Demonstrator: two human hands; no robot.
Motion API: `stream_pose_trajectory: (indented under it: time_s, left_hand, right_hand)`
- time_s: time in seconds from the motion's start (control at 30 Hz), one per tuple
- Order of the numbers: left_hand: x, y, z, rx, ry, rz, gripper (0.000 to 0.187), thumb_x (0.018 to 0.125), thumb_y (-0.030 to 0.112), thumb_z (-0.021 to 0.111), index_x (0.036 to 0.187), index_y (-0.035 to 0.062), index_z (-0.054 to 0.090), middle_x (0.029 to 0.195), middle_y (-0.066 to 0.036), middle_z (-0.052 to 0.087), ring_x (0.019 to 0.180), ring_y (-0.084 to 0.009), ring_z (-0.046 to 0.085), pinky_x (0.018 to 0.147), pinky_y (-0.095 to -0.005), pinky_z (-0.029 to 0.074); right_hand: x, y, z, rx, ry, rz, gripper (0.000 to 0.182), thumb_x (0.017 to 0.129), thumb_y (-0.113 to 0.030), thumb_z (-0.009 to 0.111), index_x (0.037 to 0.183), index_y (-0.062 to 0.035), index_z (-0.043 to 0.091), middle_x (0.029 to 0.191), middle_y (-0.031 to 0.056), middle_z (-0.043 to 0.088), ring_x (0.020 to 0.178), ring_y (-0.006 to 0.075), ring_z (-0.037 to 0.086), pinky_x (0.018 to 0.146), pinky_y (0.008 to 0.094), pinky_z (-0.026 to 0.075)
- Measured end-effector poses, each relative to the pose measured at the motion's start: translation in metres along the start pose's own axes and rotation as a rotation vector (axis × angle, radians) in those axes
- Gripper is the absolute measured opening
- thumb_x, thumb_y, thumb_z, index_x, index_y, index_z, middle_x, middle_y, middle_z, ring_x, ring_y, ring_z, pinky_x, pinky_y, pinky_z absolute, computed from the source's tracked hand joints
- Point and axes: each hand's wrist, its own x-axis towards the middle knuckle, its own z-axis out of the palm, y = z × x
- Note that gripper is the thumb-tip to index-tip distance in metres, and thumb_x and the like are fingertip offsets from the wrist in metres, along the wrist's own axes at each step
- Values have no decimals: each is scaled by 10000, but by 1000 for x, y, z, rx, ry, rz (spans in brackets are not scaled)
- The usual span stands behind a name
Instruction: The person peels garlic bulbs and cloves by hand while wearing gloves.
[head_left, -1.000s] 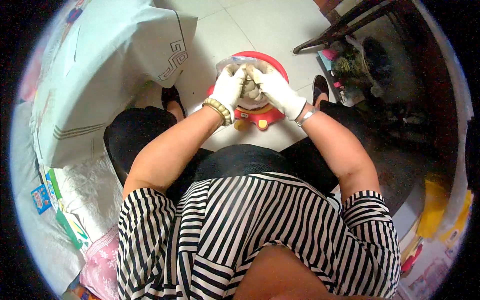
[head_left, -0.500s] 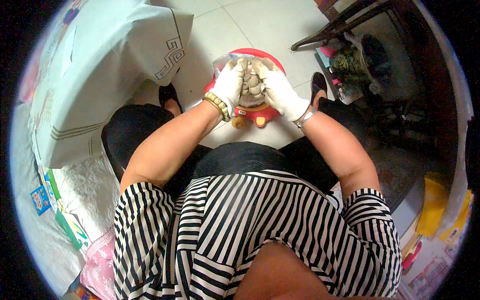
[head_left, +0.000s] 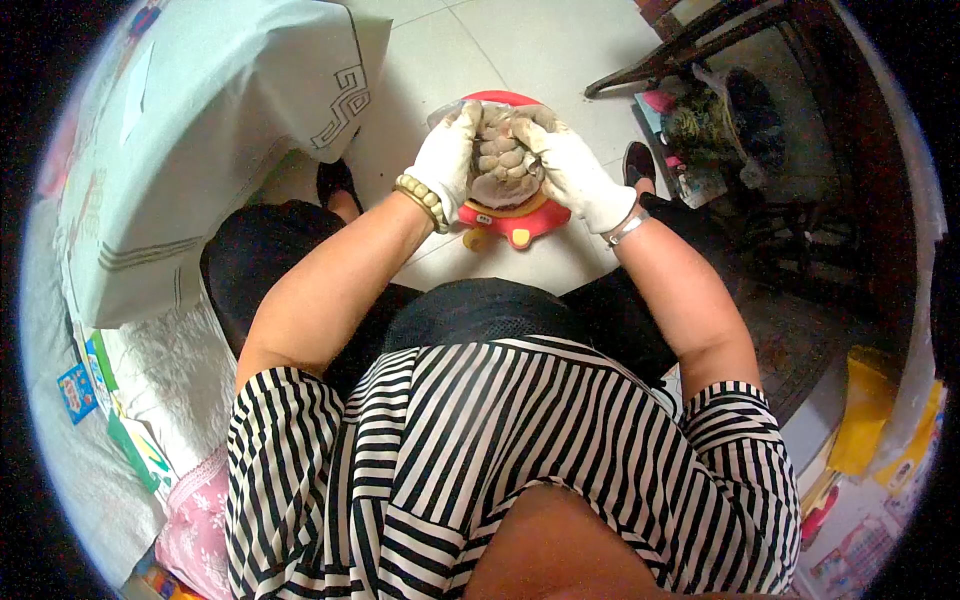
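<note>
Between my two gloved hands is a cluster of grey-brown rounded lumps (head_left: 501, 155) with a paler base, too small to name surely. My left hand (head_left: 447, 158), in a white work glove, grips its left side with the fingers curled at the top edge. My right hand (head_left: 572, 178), gloved alike, is closed on the right side, thumb and fingers against the lumps. Some clear plastic (head_left: 440, 116) shows beside the left fingers. Below the cluster stands a low red stool (head_left: 540, 222) with yellow details, its top mostly hidden.
A cloth-covered table (head_left: 220, 150) stands at the left. On the right are a dark wooden chair (head_left: 690, 55) and a dark bag (head_left: 755, 120) beside some boxes. Pale floor tiles (head_left: 430, 50) lie ahead. A yellow bag (head_left: 862, 410) sits at lower right.
My hands have moved slightly apart, and more of the cluster's face shows. It now appears tilted more towards me. The right hand has shifted a little right and down.
</note>
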Motion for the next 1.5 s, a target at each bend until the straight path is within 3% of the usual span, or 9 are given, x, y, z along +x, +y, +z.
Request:
stream_pose_trajectory:
  time_s: [0.03, 0.33, 0.63, 0.7, 0.73, 0.87, 0.97, 1.03, 1.5]
  left_hand:
    - [3, -1, -4, 15, -17, 13, 339, 964, 332, 354, 1014, 30, 500, 864, -98, 591, 740, -195, 605, 710, -318, 531]
    - [-6, 3, -6, 137, -41, 64, 303, 957, 266, 378, 1088, 29, 514, 932, -92, 599, 774, -155, 601, 713, -269, 517]
    - [-6, 5, -1, 151, -177, 8, 291, 937, 269, 454, 1104, 42, 527, 957, -75, 611, 795, -140, 614, 706, -258, 527]
    - [-7, 7, 0, 128, -177, -24, 297, 939, 283, 453, 1110, 54, 535, 955, -45, 607, 788, -116, 595, 726, -242, 508]
    - [-9, 8, 1, 187, -156, 19, 304, 936, 294, 459, 1110, 58, 538, 943, -39, 607, 786, -109, 591, 715, -239, 504]
    - [-6, 3, -5, 629, -71, 223, 330, 924, 324, 479, 1099, 53, 546, 922, -32, 609, 782, -95, 576, 693, -220, 482]
    - [-3, 1, -7, 599, -39, 249, 358, 918, 341, 483, 1086, 32, 549, 926, -39, 612, 783, -93, 569, 702, -219, 465]
    - [-4, 4, -8, 625, -40, 279, 363, 918, 339, 480, 1084, 24, 548, 933, -44, 613, 788, -98, 570, 714, -224, 465]
    - [-30, 2, 17, 685, 90, 355, 316, 915, 250, 488, 1106, 4, 544, 974, -52, 605, 837, -89, 558, 733, -225, 461]
  right_hand:
    - [-1, 0, -2, -2, -33, 15, 275, 917, -125, 477, 1156, 8, 452, 1082, 142, 560, 960, 227, 594, 828, 329, 521]
    - [-7, -10, 9, -221, -2, -42, 243, 894, -77, 496, 1126, -6, 499, 1064, 98, 566, 955, 158, 573, 848, 267, 477]
    - [-4, -7, 7, -235, 19, -127, 237, 900, -66, 474, 1133, -21, 476, 916, 83, 598, 696, 158, 631, 598, 256, 536]
    - [-5, -10, 3, -219, -13, -103, 244, 905, -83, 479, 1140, -18, 483, 1010, 84, 567, 836, 148, 592, 725, 256, 506]
    - [-5, -11, 2, -202, -43, -81, 252, 910, -100, 484, 1147, -16, 490, 1105, 84, 537, 976, 137, 553, 852, 256, 476]
    - [-6, -8, 3, -264, -6, -96, 280, 911, -135, 496, 1171, -32, 480, 1120, 87, 527, 988, 133, 545, 857, 251, 471]
    - [-10, -11, 7, -316, -14, -51, 299, 908, -165, 509, 1178, -38, 478, 1110, 86, 535, 989, 133, 544, 858, 253, 466]
    - [-13, -13, 15, -470, -99, -184, 275, 884, -109, 512, 1142, -25, 473, 924, 40, 596, 780, 94, 597, 642, 226, 502]
    - [-4, 4, 18, -458, 31, -225, 247, 884, -92, 446, 1117, -17, 476, 975, 63, 571, 870, 136, 557, 766, 272, 470]
